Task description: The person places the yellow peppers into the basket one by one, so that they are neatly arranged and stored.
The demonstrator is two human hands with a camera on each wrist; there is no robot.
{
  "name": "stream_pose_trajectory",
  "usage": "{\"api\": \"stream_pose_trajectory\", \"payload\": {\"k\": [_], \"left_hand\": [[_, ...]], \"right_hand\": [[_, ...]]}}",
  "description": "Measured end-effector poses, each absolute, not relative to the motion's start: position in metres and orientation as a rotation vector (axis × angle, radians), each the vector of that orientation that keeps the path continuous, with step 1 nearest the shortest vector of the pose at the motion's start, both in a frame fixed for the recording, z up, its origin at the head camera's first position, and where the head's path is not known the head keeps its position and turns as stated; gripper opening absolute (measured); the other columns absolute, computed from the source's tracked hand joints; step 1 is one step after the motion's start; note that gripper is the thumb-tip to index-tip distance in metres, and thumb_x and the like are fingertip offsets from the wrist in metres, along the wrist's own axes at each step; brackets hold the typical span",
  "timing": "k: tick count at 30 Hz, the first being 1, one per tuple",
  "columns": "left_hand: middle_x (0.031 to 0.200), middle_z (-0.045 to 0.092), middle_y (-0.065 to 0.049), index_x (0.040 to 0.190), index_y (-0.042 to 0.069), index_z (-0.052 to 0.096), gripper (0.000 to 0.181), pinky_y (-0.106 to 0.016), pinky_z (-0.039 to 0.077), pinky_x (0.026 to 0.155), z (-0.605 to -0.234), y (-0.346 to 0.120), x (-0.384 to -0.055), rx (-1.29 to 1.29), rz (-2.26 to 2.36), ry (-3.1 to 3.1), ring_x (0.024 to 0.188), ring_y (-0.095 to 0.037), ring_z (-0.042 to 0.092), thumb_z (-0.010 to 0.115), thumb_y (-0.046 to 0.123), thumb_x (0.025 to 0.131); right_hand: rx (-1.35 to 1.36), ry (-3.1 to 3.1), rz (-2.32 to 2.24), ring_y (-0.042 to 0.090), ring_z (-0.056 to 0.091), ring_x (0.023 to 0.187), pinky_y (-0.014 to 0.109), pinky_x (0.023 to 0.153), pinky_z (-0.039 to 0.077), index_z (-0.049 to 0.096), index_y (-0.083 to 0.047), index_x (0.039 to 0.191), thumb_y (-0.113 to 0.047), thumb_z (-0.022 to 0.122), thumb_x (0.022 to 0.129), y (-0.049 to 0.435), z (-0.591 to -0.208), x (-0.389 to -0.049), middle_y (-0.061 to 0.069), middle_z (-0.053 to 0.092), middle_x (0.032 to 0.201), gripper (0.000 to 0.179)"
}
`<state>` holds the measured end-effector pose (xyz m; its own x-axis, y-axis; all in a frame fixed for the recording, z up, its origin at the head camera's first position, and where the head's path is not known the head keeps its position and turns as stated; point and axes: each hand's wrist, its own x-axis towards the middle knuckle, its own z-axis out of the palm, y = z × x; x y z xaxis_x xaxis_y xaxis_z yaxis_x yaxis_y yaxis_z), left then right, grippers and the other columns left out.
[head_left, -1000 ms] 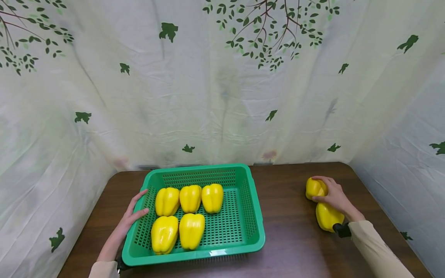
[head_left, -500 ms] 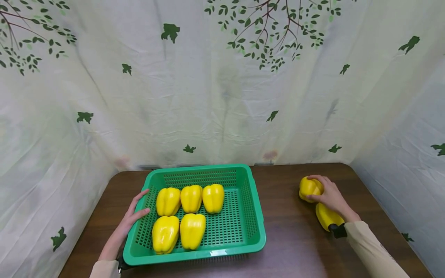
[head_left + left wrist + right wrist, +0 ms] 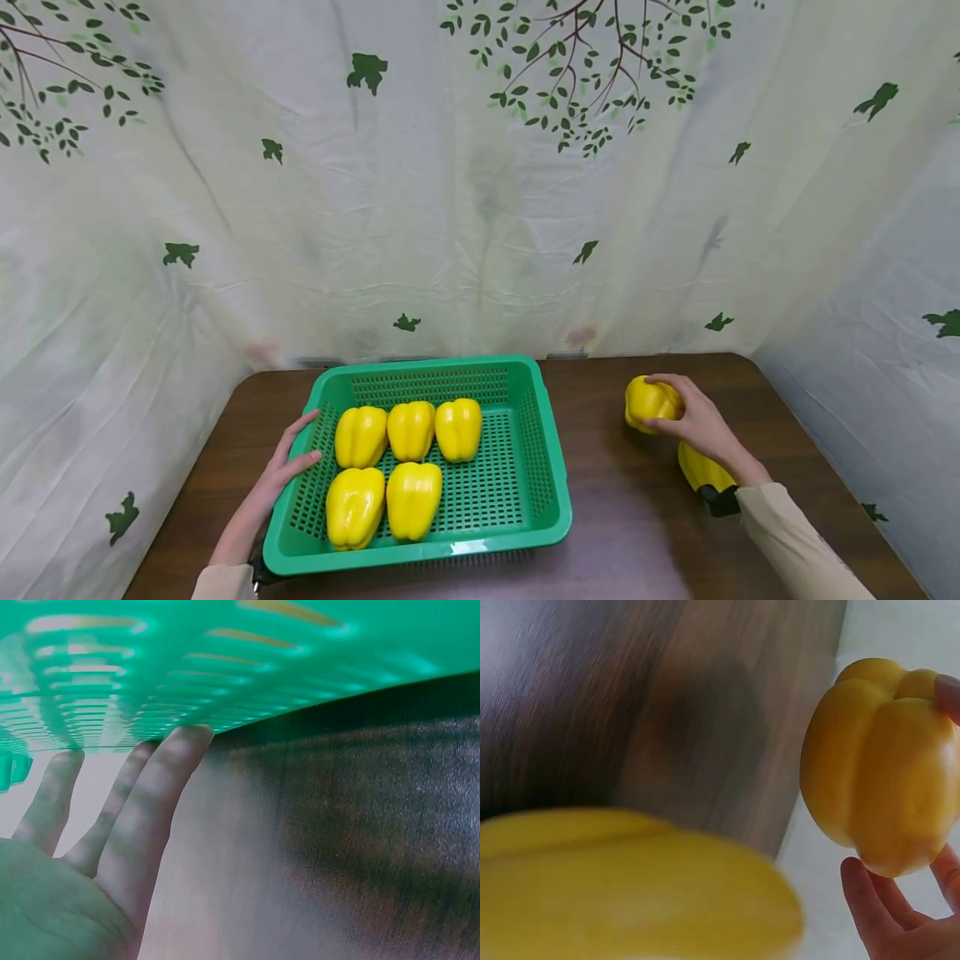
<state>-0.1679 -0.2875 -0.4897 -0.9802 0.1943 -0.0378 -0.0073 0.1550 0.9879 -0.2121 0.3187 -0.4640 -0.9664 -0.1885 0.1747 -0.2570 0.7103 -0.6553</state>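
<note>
My right hand (image 3: 701, 423) holds a yellow bell pepper (image 3: 649, 403) between thumb and fingers over the table's right side. In the right wrist view this pepper (image 3: 877, 769) hangs above the wood, its shadow apart from it. A second yellow pepper (image 3: 703, 468) lies under my right wrist, partly hidden by it. On the left, my left hand (image 3: 281, 462) rests against the side of a green plastic basket (image 3: 557, 467), thumb and a finger over its rim. Straight fingers (image 3: 142, 832) touch the basket's outer wall in the left wrist view.
Several yellow peppers lie in the basket in two rows, among them a back-row pepper (image 3: 458, 429) and a front-row pepper (image 3: 414, 502). Bare slotted floor (image 3: 498, 475) shows at the basket's right. A leaf-printed curtain (image 3: 480, 208) stands behind the brown table (image 3: 600, 500).
My right hand has carried its pepper left and up, away from the other pepper, which stays on the table. The left hand and the basket have kept their place.
</note>
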Motion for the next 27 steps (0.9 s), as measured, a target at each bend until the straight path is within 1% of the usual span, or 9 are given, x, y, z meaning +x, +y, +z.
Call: {"api": "stream_pose_trajectory", "payload": {"k": [8,13,15,19,22,27], "left_hand": [[0.148,0.010,-0.017,0.151,0.024,0.017,0.055,-0.032,0.052,0.079,-0.491,-0.287,-0.167,0.213,1.956,2.271,0.105,-0.003,0.050,0.040,0.013,0.102],[0.145,0.013,-0.013,0.150,0.023,0.019,0.055,-0.029,0.052,0.079,-0.491,-0.287,-0.168,0.230,1.969,2.277,0.105,-0.003,0.050,0.041,0.012,0.101],[0.143,0.015,-0.010,0.150,0.022,0.020,0.055,-0.028,0.052,0.080,-0.492,-0.287,-0.168,0.245,1.978,2.279,0.106,-0.002,0.050,0.041,0.011,0.101],[0.141,0.017,-0.007,0.150,0.021,0.020,0.055,-0.027,0.051,0.080,-0.492,-0.287,-0.168,0.262,1.987,2.284,0.107,-0.001,0.050,0.041,0.010,0.101],[0.141,0.017,-0.006,0.150,0.022,0.020,0.055,-0.027,0.052,0.080,-0.492,-0.287,-0.168,0.254,1.984,2.283,0.106,-0.001,0.050,0.041,0.011,0.101],[0.141,0.018,-0.007,0.150,0.021,0.020,0.055,-0.028,0.052,0.080,-0.493,-0.287,-0.169,0.274,2.020,2.243,0.107,-0.002,0.051,0.040,0.009,0.101]], "right_hand": [[0.457,-2.750,1.163,0.029,0.049,0.104,0.047,0.085,0.045,0.049,-0.011,0.133,-0.024,0.077,0.082,0.300,-0.453,-0.207,0.013,0.046,0.130,0.060],[0.511,-2.703,1.178,0.023,0.049,0.104,0.032,0.086,0.047,0.051,-0.014,0.133,-0.023,0.079,0.080,0.291,-0.447,-0.204,0.007,0.048,0.128,0.060],[0.535,-2.685,1.184,0.022,0.049,0.104,0.029,0.086,0.047,0.051,-0.014,0.132,-0.022,0.079,0.080,0.287,-0.445,-0.203,0.006,0.048,0.128,0.060],[0.587,-2.653,1.177,0.022,0.050,0.104,0.032,0.087,0.048,0.051,-0.011,0.132,-0.017,0.080,0.079,0.278,-0.439,-0.201,0.007,0.049,0.128,0.061],[0.615,-2.632,1.163,0.023,0.050,0.104,0.035,0.087,0.048,0.051,-0.008,0.132,-0.011,0.080,0.078,0.268,-0.430,-0.198,0.010,0.050,0.127,0.061],[0.678,-2.596,1.160,0.026,0.051,0.100,0.031,0.084,0.048,0.052,0.002,0.127,-0.001,0.080,0.075,0.245,-0.402,-0.183,0.017,0.051,0.122,0.059]]}}
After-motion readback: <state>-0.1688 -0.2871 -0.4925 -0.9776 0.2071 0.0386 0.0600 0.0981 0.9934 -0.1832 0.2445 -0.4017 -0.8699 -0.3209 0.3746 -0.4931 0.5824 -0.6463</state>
